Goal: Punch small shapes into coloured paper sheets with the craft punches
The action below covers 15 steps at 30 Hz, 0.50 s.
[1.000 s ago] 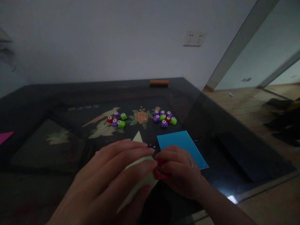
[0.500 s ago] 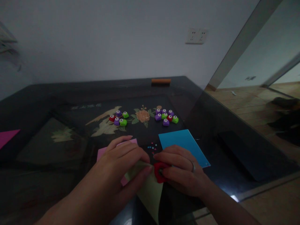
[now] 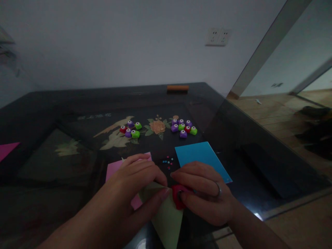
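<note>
My left hand (image 3: pixel 140 188) pinches a pale green sheet of paper (image 3: pixel 167 219) between thumb and fingers, and the sheet hangs down towards the table's near side. A small red craft punch (image 3: pixel 178 196) is gripped in my right hand (image 3: pixel 204 190), which wears a ring. The punch sits at the upper right edge of the green sheet; whether the paper is inside its slot I cannot tell. Partly beneath my left hand lies a pink sheet (image 3: pixel 114 169). A blue sheet (image 3: pixel 202 155) lies just beyond my right hand. Tiny coloured star-shaped pieces (image 3: pixel 168 162) are scattered between the sheets.
Several craft punches in purple, green and red form a left group (image 3: pixel 130 129) and a right group (image 3: pixel 183 128) on the dark glossy table (image 3: pixel 77 100). An orange-brown cylinder (image 3: pixel 177 88) lies by the wall. A dark flat object (image 3: pixel 264 169) rests at right, a magenta paper corner (image 3: pixel 7 150) at left.
My right hand and the red punch have shifted slightly right and down, and the punch has tilted. The hanging part of the green sheet has swung a little to the right.
</note>
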Each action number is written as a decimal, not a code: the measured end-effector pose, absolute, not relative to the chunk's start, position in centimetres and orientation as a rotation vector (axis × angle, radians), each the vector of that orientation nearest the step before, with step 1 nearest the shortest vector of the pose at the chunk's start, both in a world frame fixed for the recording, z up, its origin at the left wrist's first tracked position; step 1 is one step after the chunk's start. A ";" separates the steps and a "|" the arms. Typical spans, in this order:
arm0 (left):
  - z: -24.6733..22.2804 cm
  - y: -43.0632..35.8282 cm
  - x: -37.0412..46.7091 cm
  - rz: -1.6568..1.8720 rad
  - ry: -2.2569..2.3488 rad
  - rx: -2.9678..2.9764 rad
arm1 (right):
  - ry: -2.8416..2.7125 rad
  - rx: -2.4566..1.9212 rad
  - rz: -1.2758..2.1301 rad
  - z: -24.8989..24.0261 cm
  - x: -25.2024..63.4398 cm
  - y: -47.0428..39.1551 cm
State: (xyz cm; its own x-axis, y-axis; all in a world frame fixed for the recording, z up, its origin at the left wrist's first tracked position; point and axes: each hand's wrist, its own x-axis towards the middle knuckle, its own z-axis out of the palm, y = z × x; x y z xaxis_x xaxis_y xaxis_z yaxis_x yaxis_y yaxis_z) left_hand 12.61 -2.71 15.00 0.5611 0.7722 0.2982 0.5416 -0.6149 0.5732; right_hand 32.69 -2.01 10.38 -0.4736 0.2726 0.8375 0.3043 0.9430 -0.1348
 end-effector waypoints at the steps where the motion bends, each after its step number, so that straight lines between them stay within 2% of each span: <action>1: 15.1 -2.7 12.6 0.749 1.052 2.387 | -2.087 -0.413 -0.038 10.4 32.7 -2.0; 15: 15.3 -2.9 12.6 0.714 1.039 2.319 | -2.084 -0.425 -0.042 10.4 32.9 -2.2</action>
